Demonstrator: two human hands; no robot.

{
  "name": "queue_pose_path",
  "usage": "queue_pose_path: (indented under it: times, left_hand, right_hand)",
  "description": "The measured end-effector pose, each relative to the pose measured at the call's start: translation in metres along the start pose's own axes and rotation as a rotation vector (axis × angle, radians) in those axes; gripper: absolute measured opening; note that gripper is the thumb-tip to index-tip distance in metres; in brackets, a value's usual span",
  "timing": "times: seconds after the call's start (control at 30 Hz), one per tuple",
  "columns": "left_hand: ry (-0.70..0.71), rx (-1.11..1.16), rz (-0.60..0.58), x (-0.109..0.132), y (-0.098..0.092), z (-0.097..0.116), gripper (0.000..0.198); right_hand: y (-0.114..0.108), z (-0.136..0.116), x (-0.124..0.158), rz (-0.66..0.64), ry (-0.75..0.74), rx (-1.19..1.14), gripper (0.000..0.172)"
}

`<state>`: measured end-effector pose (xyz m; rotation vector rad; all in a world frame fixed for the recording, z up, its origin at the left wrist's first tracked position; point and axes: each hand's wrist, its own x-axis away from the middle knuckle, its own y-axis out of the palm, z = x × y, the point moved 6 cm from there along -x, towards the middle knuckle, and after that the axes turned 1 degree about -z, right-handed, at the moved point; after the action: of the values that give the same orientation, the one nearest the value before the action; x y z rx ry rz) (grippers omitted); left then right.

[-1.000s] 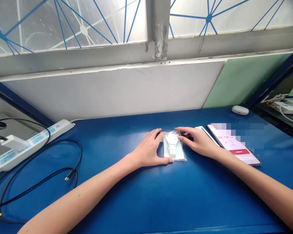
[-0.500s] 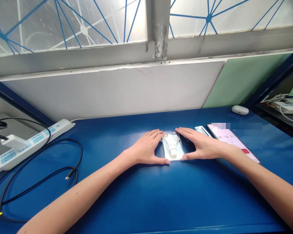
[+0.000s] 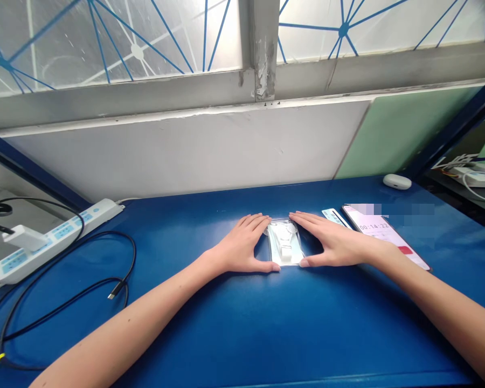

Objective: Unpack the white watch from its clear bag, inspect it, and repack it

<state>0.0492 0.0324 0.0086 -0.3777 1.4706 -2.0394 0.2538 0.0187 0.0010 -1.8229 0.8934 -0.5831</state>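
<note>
A small clear plastic packet (image 3: 284, 245) lies flat on the blue table, with a white strap-like piece and a pale backing showing through it. My left hand (image 3: 246, 245) rests at its left side, thumb stretched to the near-left corner and fingertips at the far-left corner. On the other side, my right hand (image 3: 333, 240) curves around the packet, its thumb tip at the near-right corner and its fingers at the far edge. Both hands are open, thumbs spread from the fingers, touching or nearly touching the packet's edges.
Right of my right hand lie a phone (image 3: 378, 229) showing a running timer and a partly hidden blue-white card (image 3: 336, 216). A white earbud case (image 3: 396, 181) sits farther back. At left are a power strip (image 3: 60, 240) with a plugged-in charger (image 3: 24, 237) and a coiled black cable (image 3: 134, 253).
The timer on the phone has advanced by a second. Hands and packet keep their places; the view has shifted very slightly.
</note>
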Motion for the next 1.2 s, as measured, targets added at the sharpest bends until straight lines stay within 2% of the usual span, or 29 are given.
queue_pose_path:
  times: [0.5, 0.83, 0.9, 1.1, 1.2]
  left_hand:
    - [-0.012, 0.002, 0.001, -0.001, -0.002, 0.000, 0.107]
    - [-0.006, 0.003, -0.008, -0.001, -0.002, 0.003, 0.101]
    - [-0.008, -0.004, 0.011, 0.001, -0.004, 0.003, 0.096]
    - [0.017, 0.040, 0.041, 0.004, -0.007, 0.001, 0.070]
    - [-0.012, 0.080, 0.077, 0.002, -0.010, -0.003, 0.054]
  right_hand:
    - [-0.001, 0.001, -0.001, 0.001, 0.006, -0.020, 0.106]
    - [-0.002, -0.006, -0.002, 0.025, -0.072, -0.026, 0.099]
    - [-0.003, -0.007, -0.003, 0.055, -0.066, -0.003, 0.092]
    - [-0.017, -0.015, -0.001, 0.267, 0.032, 0.038, 0.052]
    - [-0.018, -0.020, -0.001, 0.288, 0.035, 0.040, 0.042]
